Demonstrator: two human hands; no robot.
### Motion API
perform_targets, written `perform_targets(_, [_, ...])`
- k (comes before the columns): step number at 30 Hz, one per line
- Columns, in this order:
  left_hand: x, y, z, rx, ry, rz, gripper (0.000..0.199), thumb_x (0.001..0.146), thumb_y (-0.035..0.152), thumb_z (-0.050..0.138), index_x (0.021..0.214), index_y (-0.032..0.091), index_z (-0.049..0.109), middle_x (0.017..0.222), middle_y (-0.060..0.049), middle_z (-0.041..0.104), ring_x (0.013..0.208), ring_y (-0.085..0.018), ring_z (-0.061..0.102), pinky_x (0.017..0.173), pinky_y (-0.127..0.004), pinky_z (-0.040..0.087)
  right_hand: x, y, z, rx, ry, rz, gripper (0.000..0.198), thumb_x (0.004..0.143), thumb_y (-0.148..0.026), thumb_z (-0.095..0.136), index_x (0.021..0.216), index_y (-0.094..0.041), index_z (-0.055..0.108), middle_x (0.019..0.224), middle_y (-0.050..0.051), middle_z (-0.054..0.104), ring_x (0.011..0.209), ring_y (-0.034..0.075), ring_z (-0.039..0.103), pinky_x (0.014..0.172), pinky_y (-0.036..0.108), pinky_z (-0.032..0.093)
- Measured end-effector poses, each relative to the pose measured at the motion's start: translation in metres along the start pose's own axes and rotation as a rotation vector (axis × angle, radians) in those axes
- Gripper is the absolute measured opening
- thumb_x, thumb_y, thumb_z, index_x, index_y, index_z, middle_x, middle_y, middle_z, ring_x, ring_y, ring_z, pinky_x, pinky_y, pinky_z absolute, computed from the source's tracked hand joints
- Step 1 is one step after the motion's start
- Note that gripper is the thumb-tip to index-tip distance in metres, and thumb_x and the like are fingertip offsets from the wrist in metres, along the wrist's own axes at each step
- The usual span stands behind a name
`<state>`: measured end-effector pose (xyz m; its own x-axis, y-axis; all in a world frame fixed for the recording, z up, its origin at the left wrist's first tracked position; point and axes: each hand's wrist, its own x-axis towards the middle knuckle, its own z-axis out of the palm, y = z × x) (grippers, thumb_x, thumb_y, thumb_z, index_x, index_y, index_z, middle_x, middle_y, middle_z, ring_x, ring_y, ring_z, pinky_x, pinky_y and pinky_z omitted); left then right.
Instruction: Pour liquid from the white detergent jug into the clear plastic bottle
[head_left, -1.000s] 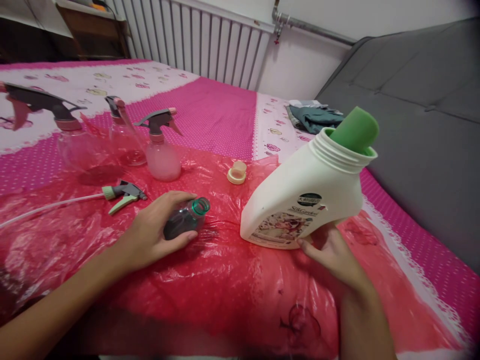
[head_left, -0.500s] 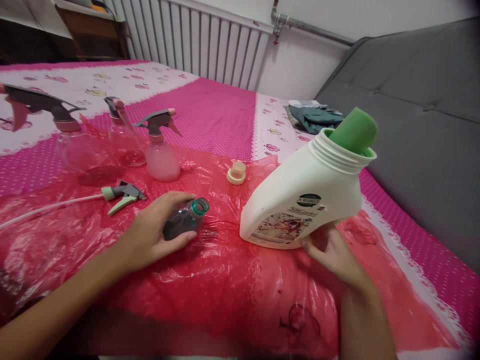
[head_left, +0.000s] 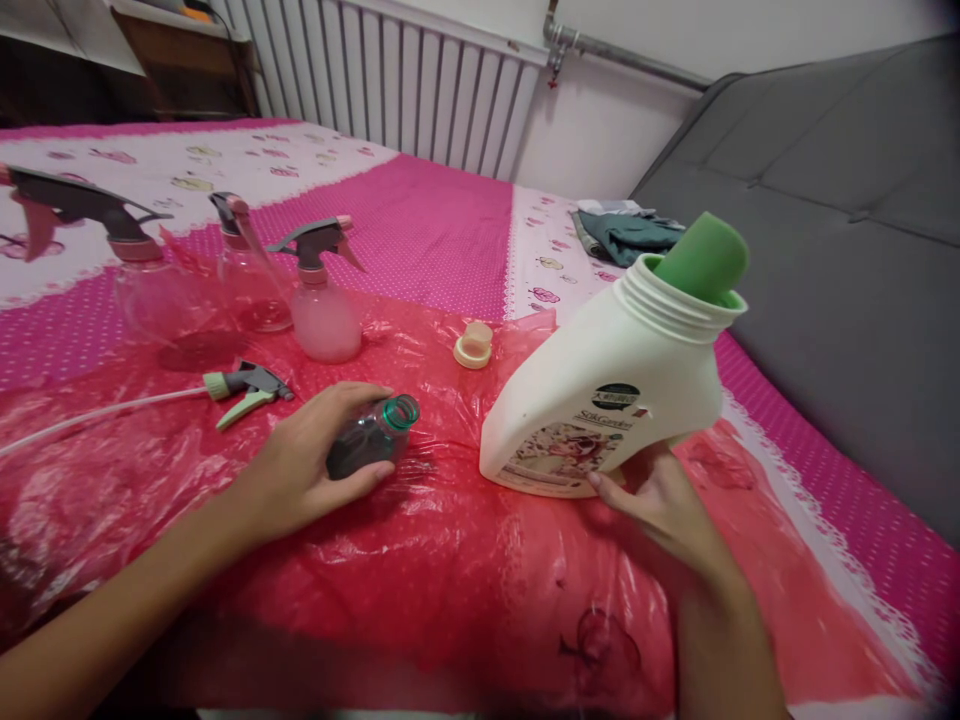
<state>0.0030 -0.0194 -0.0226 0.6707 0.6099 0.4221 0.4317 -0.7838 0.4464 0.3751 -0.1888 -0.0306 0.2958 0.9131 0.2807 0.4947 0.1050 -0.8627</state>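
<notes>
My left hand (head_left: 319, 455) is wrapped round a small clear bottle (head_left: 367, 440) with a green, uncapped neck, tilted to the right on the red plastic sheet (head_left: 420, 570). My right hand (head_left: 660, 500) grips the lower right side of a large cream detergent jug (head_left: 592, 400); some of its fingers are hidden behind it. The jug stands upright on the sheet, with a green spout (head_left: 709, 255) showing in its open mouth. A cream cap (head_left: 473, 346) sits between the two, further back. Left of my left hand lies a grey and green spray trigger (head_left: 251, 388) with a long tube.
Three spray bottles with pink and grey triggers stand at the left; the nearest spray bottle (head_left: 325, 320) holds cloudy liquid. Folded clothes (head_left: 630, 235) lie on the bed further back. A grey padded headboard (head_left: 840, 220) rises at the right, and a white radiator (head_left: 405, 90) is behind.
My right thumb has shifted slightly left and up on the jug, whose top has moved slightly left. My left hand and the small bottle look the same.
</notes>
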Motion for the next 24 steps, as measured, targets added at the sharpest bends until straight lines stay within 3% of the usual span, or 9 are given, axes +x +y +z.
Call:
perform_targets(13, [0.0011,-0.0009,0.0012,0.011,0.019,0.022,0.052,0.099,0.047,0.064,0.145,0.030,0.049,0.138,-0.009,0.067,0.120,-0.031,0.070,0.106,-0.046,0.058,0.0018,0.0035,-0.0031,-0.058,0.074,-0.045,0.048,0.085,-0.044,0.079,0.123,-0.020,0.062,0.131,0.017,0.068,0.119,0.034,0.069,0.105,0.049,0.060])
perform_targets(24, [0.0000,-0.0010,0.0010,0.004,0.003,0.017,0.052,0.100,0.049,0.062,0.146,0.032,0.046,0.139,-0.009,0.064,0.122,-0.031,0.069,0.108,-0.047,0.056,0.0013,0.0018,-0.0009,-0.023,0.015,-0.035,0.045,0.091,-0.045,0.077,0.127,-0.020,0.063,0.133,0.015,0.068,0.122,0.032,0.067,0.107,0.048,0.057])
